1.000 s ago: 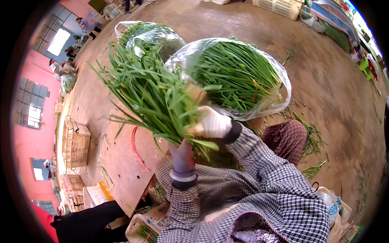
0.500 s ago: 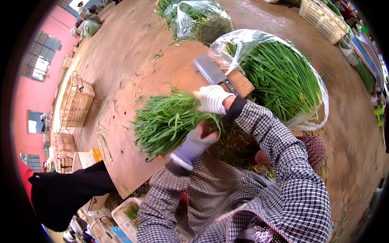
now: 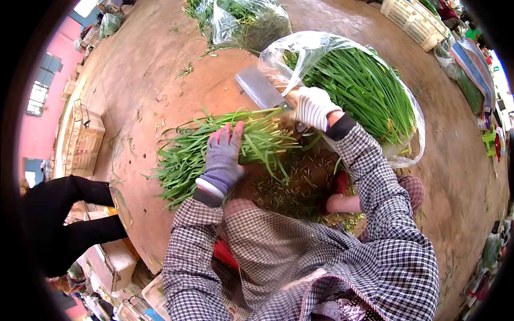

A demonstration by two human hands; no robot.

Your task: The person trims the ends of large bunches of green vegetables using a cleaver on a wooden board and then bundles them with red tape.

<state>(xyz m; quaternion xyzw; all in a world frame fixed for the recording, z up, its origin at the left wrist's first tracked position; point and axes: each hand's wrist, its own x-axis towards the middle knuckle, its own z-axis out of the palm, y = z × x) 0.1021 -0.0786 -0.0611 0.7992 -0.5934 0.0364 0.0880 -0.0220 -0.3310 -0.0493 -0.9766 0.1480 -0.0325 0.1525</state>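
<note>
A loose bunch of long green leaf stalks like garlic chives (image 3: 182, 155) lies on the table, its pale cut ends to the right. My left hand (image 3: 222, 160), in a grey-purple glove, rests on top of the bunch with its fingers stretched out. My right hand (image 3: 316, 108), in a white striped glove, is closed around the dark handle of a cleaver (image 3: 259, 88). The broad blade points to the upper left, beyond the cut ends. Part of the handle is hidden under the hand. A clear plastic bag of chives (image 3: 358, 91) stands just beyond my right hand.
Another bag of greens (image 3: 246, 24) sits at the far side. Trimmings (image 3: 278, 182) litter the ground before me. Person in black trousers (image 3: 80, 214) stands at left, near crates (image 3: 85, 139). A cream crate (image 3: 412, 24) is at far right.
My right hand has left the bunch and taken hold of the cleaver handle. My left hand has moved left onto the bunch. The view has shifted a little.
</note>
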